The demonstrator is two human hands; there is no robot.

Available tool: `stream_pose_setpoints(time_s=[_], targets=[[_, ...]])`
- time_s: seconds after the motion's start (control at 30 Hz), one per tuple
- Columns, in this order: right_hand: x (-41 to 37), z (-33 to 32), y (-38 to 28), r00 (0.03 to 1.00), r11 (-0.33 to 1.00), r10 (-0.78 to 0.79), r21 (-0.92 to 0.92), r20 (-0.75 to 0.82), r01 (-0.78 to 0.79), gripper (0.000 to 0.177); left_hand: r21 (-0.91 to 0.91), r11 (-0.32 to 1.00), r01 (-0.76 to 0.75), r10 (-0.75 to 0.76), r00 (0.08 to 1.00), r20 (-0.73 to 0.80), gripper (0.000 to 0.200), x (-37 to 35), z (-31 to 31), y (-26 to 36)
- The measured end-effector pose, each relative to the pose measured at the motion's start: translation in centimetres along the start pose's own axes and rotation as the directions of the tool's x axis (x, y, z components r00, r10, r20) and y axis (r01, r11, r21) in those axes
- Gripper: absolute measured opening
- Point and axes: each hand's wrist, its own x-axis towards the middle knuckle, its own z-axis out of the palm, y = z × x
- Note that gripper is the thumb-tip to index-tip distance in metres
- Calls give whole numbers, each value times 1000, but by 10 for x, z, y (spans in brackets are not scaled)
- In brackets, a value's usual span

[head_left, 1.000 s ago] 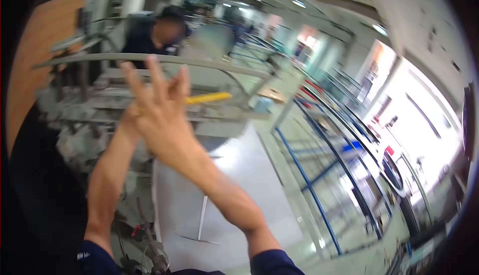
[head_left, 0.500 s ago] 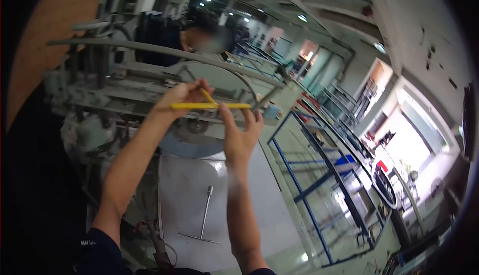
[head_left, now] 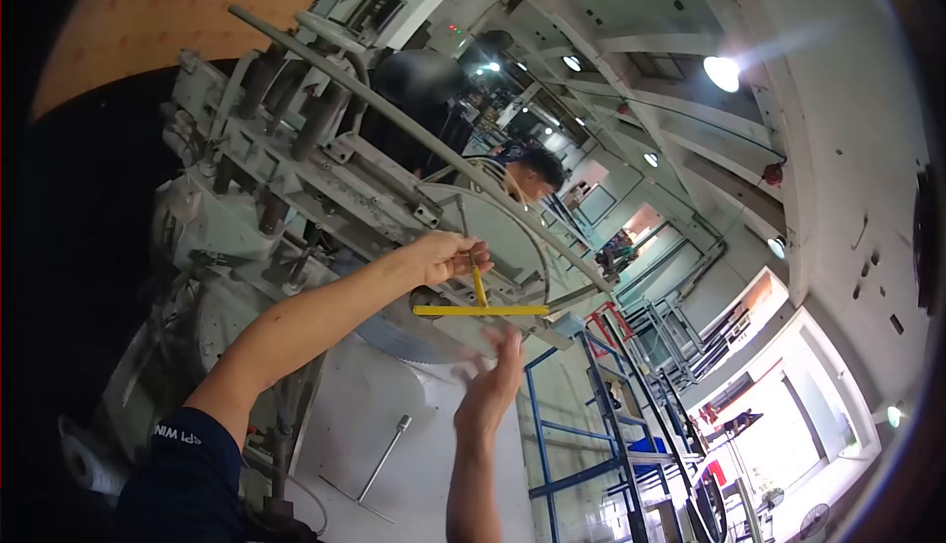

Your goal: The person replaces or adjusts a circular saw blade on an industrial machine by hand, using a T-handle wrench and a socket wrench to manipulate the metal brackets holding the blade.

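The right hand [head_left: 490, 382], its blurred fingers spread, has dropped just below the yellow T-shaped tool [head_left: 481, 310], so only the left hand [head_left: 441, 259] carries it, fingers pinching the stem, in front of the machine [head_left: 370, 180].

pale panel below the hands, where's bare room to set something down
The pale flat panel looks bare between the silver T-shaped metal tool and right forearm, and between that tool and the round toothed grey blade. Crowded higher up: the left hand holds a yellow T-shaped tool before grey metal machinery, right hand close below.
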Motion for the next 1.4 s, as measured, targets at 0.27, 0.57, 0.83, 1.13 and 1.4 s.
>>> stream_pose_setpoints(time_s=[0.27,0.57,0.83,1.13,1.4], targets=[[15,14,-23,473,-37,-604,-615,641,787,30,-47,999,-9,8,1000,-8,20,14,-2,2],[33,13,10,934,876,-327,-325,144,357,41,-19,999,-29,28,997,-73,17,11,4,-2],[-8,1,14,901,781,-411,-457,138,426,24,-76,996,-42,38,997,-63,28,21,1,8],[32,29,-39,833,750,347,406,430,-522,56,-235,972,14,-15,1000,-2,13,29,-26,31],[11,52,-30,822,815,316,308,474,-490,45,661,630,-407,453,884,113,62,-71,1,34]])
